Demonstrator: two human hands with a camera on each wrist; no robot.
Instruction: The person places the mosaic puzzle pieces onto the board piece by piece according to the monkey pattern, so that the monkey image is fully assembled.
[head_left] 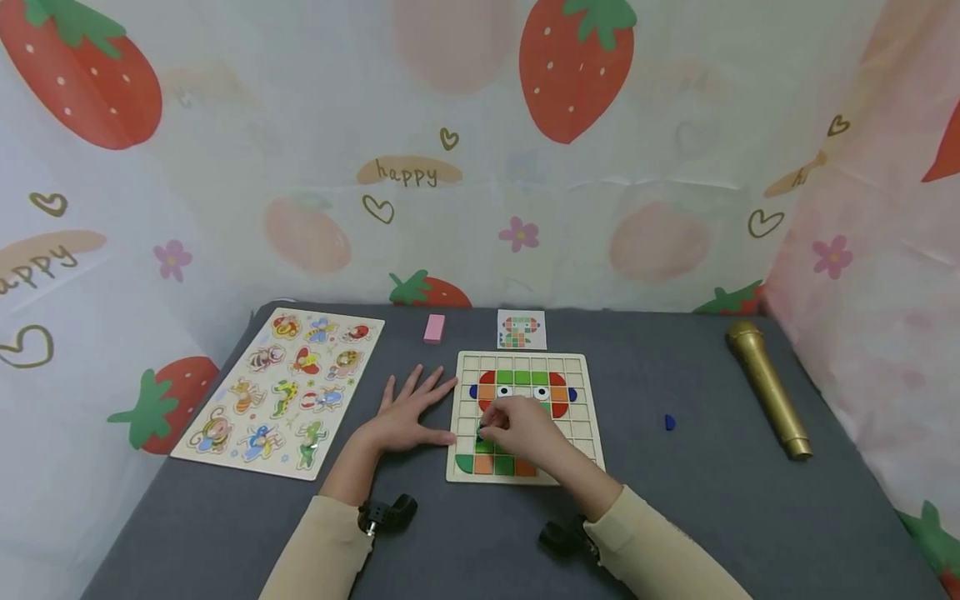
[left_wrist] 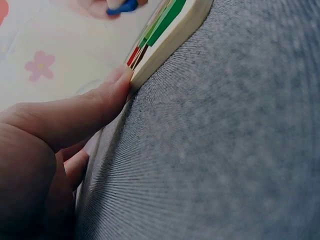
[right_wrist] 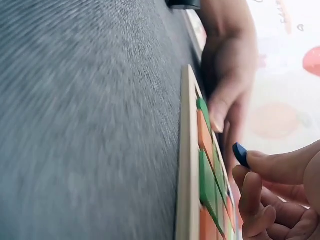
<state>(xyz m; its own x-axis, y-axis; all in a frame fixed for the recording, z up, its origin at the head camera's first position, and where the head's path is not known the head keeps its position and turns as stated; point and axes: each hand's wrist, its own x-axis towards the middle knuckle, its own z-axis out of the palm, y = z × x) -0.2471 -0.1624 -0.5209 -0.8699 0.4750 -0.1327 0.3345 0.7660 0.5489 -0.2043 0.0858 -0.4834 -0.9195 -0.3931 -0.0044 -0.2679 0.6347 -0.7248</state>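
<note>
A square wooden grid board [head_left: 592,417] lies on the table, with red, orange, green and blue tiles set in part of its cells. My right hand [head_left: 531,432] is over the board's lower left part. Its thumb and index finger pinch a small dark blue piece [right_wrist: 240,154], held just above the tiles in the right wrist view. My left hand [head_left: 408,417] rests at the board's left side with fingers spread. Its thumb [left_wrist: 107,97] touches the board's edge, as the left wrist view shows. The right hand covers some middle cells in the head view.
A pattern card [head_left: 522,342] and a pink block [head_left: 434,328] lie behind the board. To the left is an insect picture puzzle board [head_left: 258,392]. Another blue piece [head_left: 670,422] and a gold microphone [head_left: 768,390] lie on the right. A printed curtain [head_left: 480,125] hangs behind.
</note>
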